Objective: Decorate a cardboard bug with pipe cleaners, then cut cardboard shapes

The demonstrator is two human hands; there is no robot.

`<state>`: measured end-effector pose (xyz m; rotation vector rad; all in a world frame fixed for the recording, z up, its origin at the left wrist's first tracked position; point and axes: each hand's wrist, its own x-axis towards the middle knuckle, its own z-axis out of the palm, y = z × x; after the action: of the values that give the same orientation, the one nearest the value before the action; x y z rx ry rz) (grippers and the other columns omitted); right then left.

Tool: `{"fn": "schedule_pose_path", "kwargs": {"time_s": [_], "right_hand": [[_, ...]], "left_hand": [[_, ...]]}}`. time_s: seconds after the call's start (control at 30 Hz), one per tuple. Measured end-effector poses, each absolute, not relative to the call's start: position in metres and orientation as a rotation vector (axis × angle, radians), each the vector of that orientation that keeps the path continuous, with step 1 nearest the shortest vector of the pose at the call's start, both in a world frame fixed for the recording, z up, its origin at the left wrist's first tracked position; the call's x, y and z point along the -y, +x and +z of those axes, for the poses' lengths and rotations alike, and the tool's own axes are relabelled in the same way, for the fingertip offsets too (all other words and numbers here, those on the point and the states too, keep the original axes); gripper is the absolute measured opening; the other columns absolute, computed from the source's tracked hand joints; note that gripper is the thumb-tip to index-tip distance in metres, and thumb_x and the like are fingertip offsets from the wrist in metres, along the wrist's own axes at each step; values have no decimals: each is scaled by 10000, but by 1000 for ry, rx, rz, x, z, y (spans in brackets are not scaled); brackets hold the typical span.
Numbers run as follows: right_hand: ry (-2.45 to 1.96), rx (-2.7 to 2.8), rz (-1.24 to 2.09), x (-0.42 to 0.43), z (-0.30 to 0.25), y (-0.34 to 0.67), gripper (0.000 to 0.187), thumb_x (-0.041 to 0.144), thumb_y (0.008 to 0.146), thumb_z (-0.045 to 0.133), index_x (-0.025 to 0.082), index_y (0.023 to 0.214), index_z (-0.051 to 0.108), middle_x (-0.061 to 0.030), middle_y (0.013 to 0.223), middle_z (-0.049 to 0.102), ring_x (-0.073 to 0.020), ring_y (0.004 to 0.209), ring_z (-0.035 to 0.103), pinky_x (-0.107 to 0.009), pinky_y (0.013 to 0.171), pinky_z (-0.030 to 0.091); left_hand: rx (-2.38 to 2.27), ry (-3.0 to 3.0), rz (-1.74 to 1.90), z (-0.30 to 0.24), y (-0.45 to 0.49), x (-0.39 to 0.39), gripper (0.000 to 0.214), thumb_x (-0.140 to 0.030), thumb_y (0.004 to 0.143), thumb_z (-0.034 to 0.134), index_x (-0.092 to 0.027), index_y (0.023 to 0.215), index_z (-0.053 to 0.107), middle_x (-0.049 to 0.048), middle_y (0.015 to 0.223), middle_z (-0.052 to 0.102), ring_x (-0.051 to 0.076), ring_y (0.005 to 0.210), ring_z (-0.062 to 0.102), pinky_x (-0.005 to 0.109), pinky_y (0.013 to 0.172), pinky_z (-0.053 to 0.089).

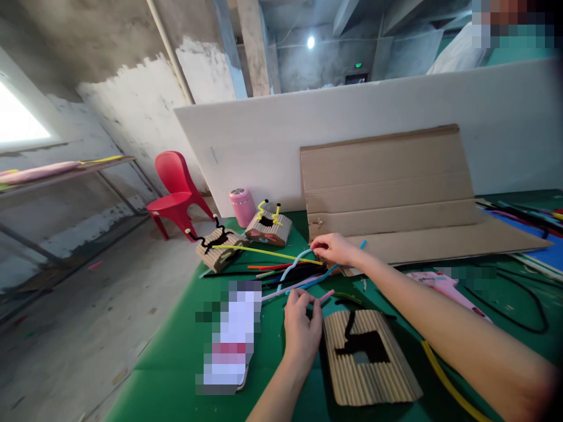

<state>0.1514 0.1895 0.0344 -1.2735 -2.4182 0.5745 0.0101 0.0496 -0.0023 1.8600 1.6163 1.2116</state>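
My left hand pinches a pink pipe cleaner that lies across the green table. My right hand is closed on a light blue pipe cleaner, reaching into a loose pile of coloured pipe cleaners. Just right of my left hand lies a corrugated cardboard piece with a black shape on it. Two finished corrugated cardboard figures stand at the far table edge, one with black feelers, one with yellow feelers.
A folded cardboard sheet leans on a white board behind the pile. A pink can stands near it. A phone lies at the left. A hot glue gun and black cord lie right. A red chair stands on the floor.
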Motion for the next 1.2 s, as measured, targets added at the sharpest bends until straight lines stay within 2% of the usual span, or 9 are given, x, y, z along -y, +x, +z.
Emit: {"fn": "schedule_pose_path", "kwargs": {"time_s": [0.3, 0.53, 0.83, 0.97, 1.07, 1.2], "right_hand": [[-1571, 2600, 355, -173, 42, 127, 177, 291, 864, 504, 152, 928, 593, -45, 954, 612, -172, 853, 584, -378, 759, 475], [-1618, 2628, 237, -167, 47, 120, 178, 287, 864, 505, 155, 950, 588, -56, 1021, 592, -178, 886, 573, -381, 767, 475], [-1788, 2379, 178, -179, 70, 152, 232, 342, 888, 445, 167, 932, 590, -46, 914, 617, -159, 805, 584, -350, 726, 474], [-1807, 2386, 310, -178, 77, 178, 251, 369, 859, 486, 163, 789, 609, -7, 759, 624, -126, 658, 573, -291, 631, 465], [-1752, 2404, 439, -172, 84, 203, 260, 354, 814, 537, 147, 675, 612, 37, 577, 573, -107, 523, 521, -240, 517, 405], [-1732, 2296, 444, -153, 99, 244, 214, 301, 755, 537, 179, 635, 665, 42, 482, 529, -128, 502, 488, -235, 458, 289]], "left_hand": [[-1636, 1883, 1223, -3, 11, -50, 167, -121, 757, 466, -174, 611, 528, 44, 741, 523, 167, 706, 549, 274, 635, 436], [-1652, 1890, 1217, -6, 9, -51, 160, -139, 771, 454, -175, 639, 537, 89, 910, 560, 199, 846, 572, 329, 726, 459], [-1709, 1898, 1159, -10, 5, -56, 167, -177, 779, 471, -185, 630, 546, 121, 1062, 561, 263, 1020, 547, 415, 808, 456], [-1734, 1899, 1147, -10, 2, -59, 156, -168, 776, 474, -187, 643, 555, 118, 1087, 558, 265, 1049, 538, 419, 825, 452], [-1747, 1901, 1146, -10, -1, -63, 164, -171, 775, 474, -181, 633, 557, 126, 1087, 557, 260, 1056, 538, 397, 825, 457], [-1777, 1900, 1155, -12, -6, -70, 173, -182, 773, 469, -168, 630, 566, 154, 1069, 556, 277, 1059, 534, 397, 813, 458]]}}
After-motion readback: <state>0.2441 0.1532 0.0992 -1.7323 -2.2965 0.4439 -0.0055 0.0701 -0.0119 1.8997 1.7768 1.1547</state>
